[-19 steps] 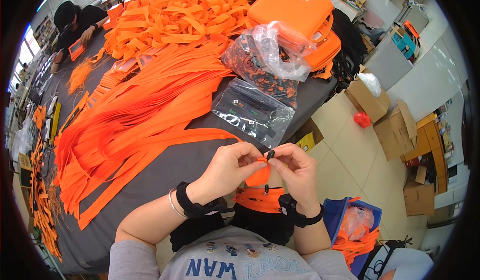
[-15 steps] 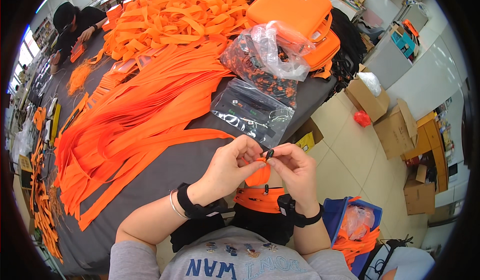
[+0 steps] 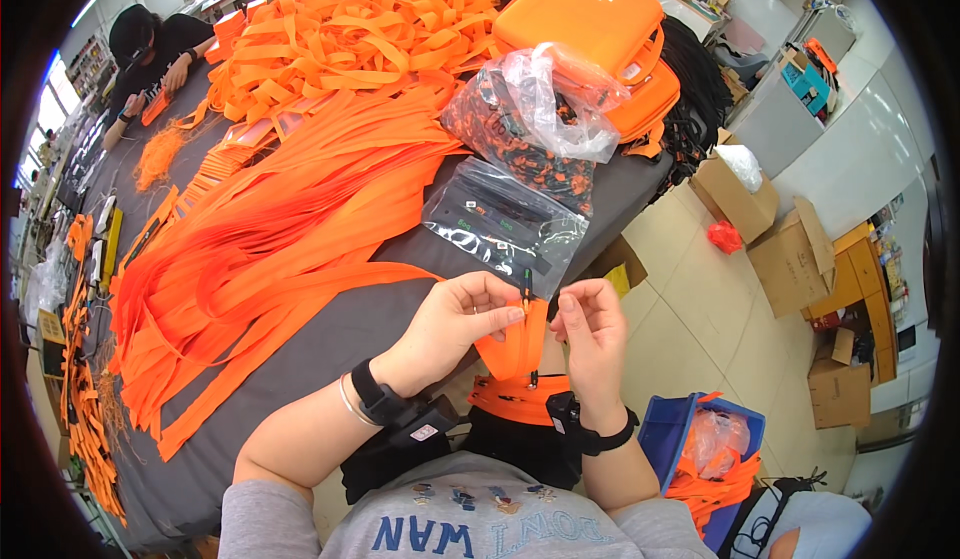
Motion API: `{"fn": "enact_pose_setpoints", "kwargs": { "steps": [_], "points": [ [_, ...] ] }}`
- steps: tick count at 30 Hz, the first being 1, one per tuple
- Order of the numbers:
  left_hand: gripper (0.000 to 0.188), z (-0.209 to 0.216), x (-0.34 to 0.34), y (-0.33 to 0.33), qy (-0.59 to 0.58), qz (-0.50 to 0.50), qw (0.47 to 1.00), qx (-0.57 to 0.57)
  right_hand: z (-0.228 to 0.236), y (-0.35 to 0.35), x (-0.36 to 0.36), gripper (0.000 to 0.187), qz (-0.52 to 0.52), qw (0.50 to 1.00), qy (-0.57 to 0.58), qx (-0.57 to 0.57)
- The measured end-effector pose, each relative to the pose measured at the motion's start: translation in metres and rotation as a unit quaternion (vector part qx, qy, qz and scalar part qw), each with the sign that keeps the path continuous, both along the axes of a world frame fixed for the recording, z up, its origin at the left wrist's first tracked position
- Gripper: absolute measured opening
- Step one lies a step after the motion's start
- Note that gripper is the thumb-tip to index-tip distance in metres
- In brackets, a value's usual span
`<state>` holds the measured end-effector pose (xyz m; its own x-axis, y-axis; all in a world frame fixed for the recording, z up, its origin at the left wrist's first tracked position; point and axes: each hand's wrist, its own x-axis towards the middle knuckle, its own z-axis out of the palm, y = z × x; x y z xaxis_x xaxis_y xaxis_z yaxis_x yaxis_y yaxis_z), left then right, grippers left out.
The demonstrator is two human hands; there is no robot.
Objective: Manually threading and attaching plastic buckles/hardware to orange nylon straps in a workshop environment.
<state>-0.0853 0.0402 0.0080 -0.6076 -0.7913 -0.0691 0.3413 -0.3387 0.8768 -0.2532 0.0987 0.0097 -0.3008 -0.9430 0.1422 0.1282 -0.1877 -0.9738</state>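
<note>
My left hand (image 3: 462, 321) pinches the end of an orange zipper tape (image 3: 517, 352) between thumb and fingers. A dark zipper pull (image 3: 527, 284) stands up at the top of that end, just past the fingertips. From there the tape hangs in a loop toward my lap, where more orange zipper tape (image 3: 520, 399) with small dark pulls lies. My right hand (image 3: 594, 337) is just right of the tape, apart from it, with its fingers loosely bent and nothing visible in them. Beyond my hands, a clear zip bag (image 3: 500, 224) with dark contents lies at the table edge.
Long orange zipper tapes (image 3: 270, 249) cover much of the grey table (image 3: 330, 334). Behind lie piled orange webbing (image 3: 350, 29), a plastic bag of small pulls (image 3: 520, 119) and orange cases (image 3: 575, 14). A blue bin (image 3: 655, 439) stands lower right; a co-worker (image 3: 150, 54) sits far left.
My right hand has come off the zipper pull and moved slightly right. The pull now points upward, and the tape hangs more open below my left hand.
</note>
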Motion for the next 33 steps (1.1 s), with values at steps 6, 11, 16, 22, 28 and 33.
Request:
{"fn": "enact_pose_setpoints", "kwargs": {
  "steps": [6, 11, 16, 22, 28, 33],
  "points": [
    [0.014, 0.0, -0.001, -0.002, 0.015, 0.01, 1.0, 0.012, -0.003, 0.003, 0.001, 0.01, 0.101, 0.991, -0.078, 0.041],
    [0.014, 0.002, -0.001, -0.001, 0.001, 0.011, 1.0, 0.009, -0.004, 0.002, 0.003, 0.006, 0.121, 0.977, -0.172, 0.035],
    [0.015, 0.002, -0.001, 0.002, 0.004, 0.011, 1.0, 0.008, -0.003, 0.004, 0.009, 0.008, 0.115, 0.981, -0.151, 0.034],
    [0.016, 0.009, -0.001, 0.002, 0.0, 0.022, 1.0, 0.0, -0.002, 0.003, 0.007, 0.007, 0.142, 0.978, -0.152, 0.03],
    [0.017, 0.006, -0.002, 0.001, 0.025, 0.018, 1.0, -0.007, -0.003, 0.001, 0.003, 0.003, 0.196, 0.95, -0.238, 0.035],
    [0.018, 0.008, 0.0, 0.001, 0.024, -0.006, 1.0, -0.011, -0.004, 0.0, 0.002, 0.001, 0.196, 0.953, -0.225, 0.045]
  ]
}}
